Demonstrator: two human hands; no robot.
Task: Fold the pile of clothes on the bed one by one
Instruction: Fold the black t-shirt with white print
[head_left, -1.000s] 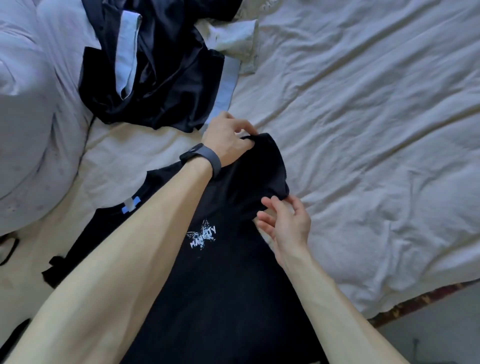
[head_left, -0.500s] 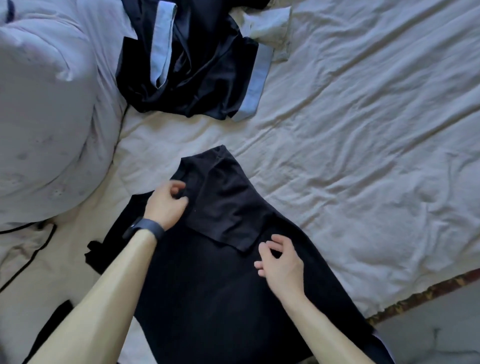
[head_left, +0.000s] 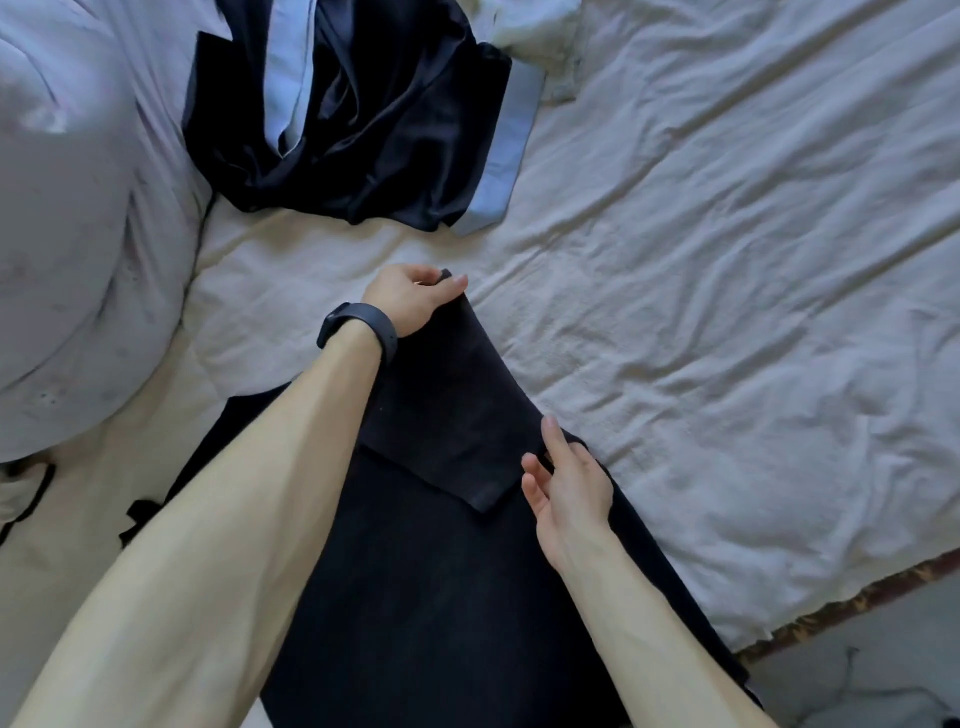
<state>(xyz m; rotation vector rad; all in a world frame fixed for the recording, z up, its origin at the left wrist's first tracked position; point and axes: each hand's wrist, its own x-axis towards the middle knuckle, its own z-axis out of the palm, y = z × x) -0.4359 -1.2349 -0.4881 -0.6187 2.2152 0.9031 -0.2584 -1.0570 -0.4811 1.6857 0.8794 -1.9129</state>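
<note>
**Black shirt half folded at the near edge of the bed**

A black shirt (head_left: 441, 597) lies flat on the wrinkled white sheet of the bed (head_left: 727, 260), running from the near edge of the view toward the middle. One part of it, a sleeve flap (head_left: 452, 415), is turned back over the body of the shirt, and its slanted near edge ends in a corner just left of the right hand.

The left hand (head_left: 410, 299) is at the far tip of this flap. Its thumb and fingers are curled and pinch a small corner of black cloth, which shows between them. A dark wristband (head_left: 363, 325) sits on that wrist, and the forearm crosses over the left part of the shirt.

The right hand (head_left: 569, 488) lies on the right edge of the shirt, next to the near corner of the flap. Its fingers are straight and slightly spread, pointing far and to the left; they grasp nothing.

Farther away and to the left, a loose pile of dark clothes (head_left: 363, 130) with pale blue bands is heaped on the sheet, well apart from the shirt. A crumpled pale cloth (head_left: 535, 41) lies at the pile's far right side. A bulky white duvet (head_left: 67, 234) fills the left side. At the near right, the patterned mattress edge (head_left: 841, 603) shows below the sheet, with grey floor (head_left: 883, 670) beyond it.
</note>
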